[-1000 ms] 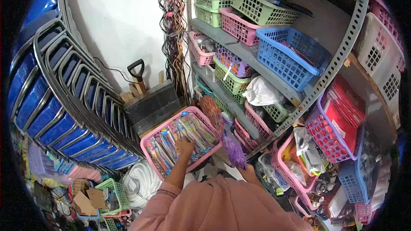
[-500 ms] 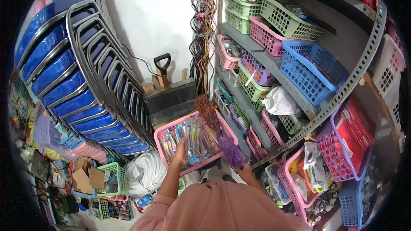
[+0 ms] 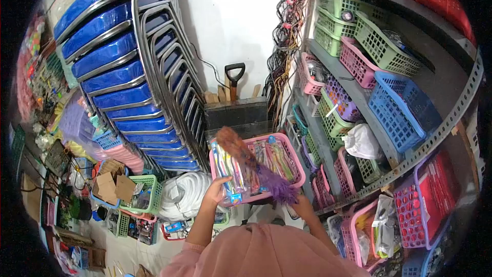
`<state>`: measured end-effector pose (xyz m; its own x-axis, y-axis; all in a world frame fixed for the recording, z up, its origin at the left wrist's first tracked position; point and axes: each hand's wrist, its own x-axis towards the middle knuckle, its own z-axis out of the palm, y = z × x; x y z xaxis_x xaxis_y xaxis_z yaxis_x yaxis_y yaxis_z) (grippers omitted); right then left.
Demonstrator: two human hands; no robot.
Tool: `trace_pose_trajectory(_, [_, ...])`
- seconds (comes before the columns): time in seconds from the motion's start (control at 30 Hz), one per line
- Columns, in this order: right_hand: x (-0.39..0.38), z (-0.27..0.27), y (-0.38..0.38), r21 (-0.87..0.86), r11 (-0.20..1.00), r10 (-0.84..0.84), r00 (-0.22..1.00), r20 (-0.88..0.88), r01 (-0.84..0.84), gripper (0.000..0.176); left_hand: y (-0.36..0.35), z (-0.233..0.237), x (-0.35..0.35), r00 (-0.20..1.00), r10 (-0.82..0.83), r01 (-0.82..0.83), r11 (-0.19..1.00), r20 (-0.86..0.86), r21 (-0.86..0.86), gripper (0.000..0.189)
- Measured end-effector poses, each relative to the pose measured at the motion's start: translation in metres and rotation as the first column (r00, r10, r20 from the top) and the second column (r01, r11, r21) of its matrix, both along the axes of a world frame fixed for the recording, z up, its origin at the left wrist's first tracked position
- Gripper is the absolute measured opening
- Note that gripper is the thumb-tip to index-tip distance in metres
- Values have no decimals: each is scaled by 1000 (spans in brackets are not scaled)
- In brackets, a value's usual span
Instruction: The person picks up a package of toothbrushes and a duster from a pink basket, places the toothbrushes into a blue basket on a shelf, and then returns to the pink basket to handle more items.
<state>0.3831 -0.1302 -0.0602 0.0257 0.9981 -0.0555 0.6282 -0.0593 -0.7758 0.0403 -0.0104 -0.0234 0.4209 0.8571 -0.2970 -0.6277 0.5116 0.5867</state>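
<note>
A pink plastic basket in front of me holds several packaged toothbrushes, lying in rows. My left hand is at the basket's near left corner, its fingers curled over the rim beside the toothbrush packs. My right hand is closed at the purple end of a fluffy feather duster. The duster slants across the basket, its orange-brown end up to the left, slightly blurred. Its handle is hidden.
Stacked blue chairs rise at the left, with a coiled white hose below. At the right, a metal shelf carries several plastic baskets, including a blue basket. A black-handled tool stands by the wall.
The view has shifted, so the surroundings sit further right. The duster's brown end has swung left across the basket. My left hand has lowered onto the basket's near left corner.
</note>
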Motion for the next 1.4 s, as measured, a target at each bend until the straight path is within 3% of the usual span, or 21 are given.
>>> trace_pose_trajectory(0.13, [-1, 26, 8, -78, 997, 10, 991, -136, -21, 31, -17, 30, 6, 987, -35, 54, 991, -156, 124, 38])
trace_pose_trajectory(0.2, [4, 49, 4, -73, 991, 119, 985, 126, -111, 31, -21, 42, 8, 954, -99, 134, 985, -283, 107, 47])
trace_pose_trajectory(0.23, [6, 62, 3, -77, 991, 118, 985, 125, -110, 31, -20, 36, 7, 954, -101, 135, 985, -283, 104, 47])
trace_pose_trajectory(0.3, [13, 80, 2, -28, 997, 78, 955, 287, -73, 26, -14, 29, 8, 820, -189, 290, 951, -540, 109, 49])
trace_pose_trajectory(0.33, [24, 65, 6, -96, 995, 27, 953, 302, 3, 25, -17, 31, 15, 839, -124, 287, 928, -530, 236, 34])
trace_pose_trajectory(0.5, [40, 81, 10, 88, 995, -70, 977, 201, 53, 26, -18, 40, 40, 824, -134, 297, 930, -550, 218, 39])
trace_pose_trajectory(0.57, [42, 117, 8, -71, 996, 81, 876, 476, -53, 26, -16, 45, 42, 805, -196, 325, 935, -561, 141, 42])
trace_pose_trajectory(0.6, [47, 110, 10, -66, 996, 77, 877, 475, -52, 26, -14, 49, 44, 803, -194, 327, 934, -563, 145, 42])
trace_pose_trajectory(0.7, [57, 98, 11, 25, 997, -76, 909, 409, 71, 27, -18, 59, 52, 834, -204, 300, 947, -513, 111, 41])
trace_pose_trajectory(0.77, [44, 128, 5, 77, 983, -179, 964, 195, 167, 26, -20, 65, 57, 825, -240, 325, 942, -512, 82, 42])
trace_pose_trajectory(0.8, [50, 120, 7, 75, 985, -168, 965, 199, 156, 26, -25, 72, 62, 811, -198, 306, 946, -551, 110, 44])
trace_pose_trajectory(0.87, [64, 93, 8, -60, 998, 44, 906, 422, -21, 29, -32, 71, 64, 797, -141, 272, 952, -587, 140, 46])
trace_pose_trajectory(0.93, [78, 86, 10, -13, 999, 50, 909, 413, -49, 29, -36, 66, 63, 641, 45, 238, 938, -767, 253, 49])
trace_pose_trajectory(0.97, [82, 80, 12, 26, 998, 45, 916, 400, -61, 29, -36, 64, 62, 637, 55, 224, 941, -769, 253, 49])
trace_pose_trajectory(1.03, [71, 95, 10, -27, 1000, 2, 940, 342, 7, 30, -43, 77, 61, 733, -162, 310, 944, -661, 112, 51])
trace_pose_trajectory(1.1, [73, 75, 11, -87, 992, -58, 956, 288, 86, 30, -40, 60, 59, 744, -114, 296, 940, -658, 172, 49])
trace_pose_trajectory(1.17, [89, 18, 14, -3, 996, 85, 961, 265, -87, 32, -40, 51, 58, 757, -169, 302, 947, -631, 109, 46])
trace_pose_trajectory(1.2, [76, 76, 8, -225, 973, 142, 892, 429, -47, 32, -42, 54, 59, 766, -146, 277, 954, -626, 116, 45])
trace_pose_trajectory(1.23, [71, 95, 6, -227, 972, 150, 891, 429, -54, 32, -43, 53, 60, 767, -142, 270, 956, -626, 114, 45])
trace_pose_trajectory(1.3, [67, 112, 5, -75, 997, -14, 968, 251, 34, 30, -46, 52, 59, 763, -132, 275, 952, -633, 132, 46])
trace_pose_trajectory(1.4, [66, 86, 15, -31, 995, -79, 945, 317, 94, 28, -53, 62, 63, 812, -103, 206, 971, -574, 118, 45])
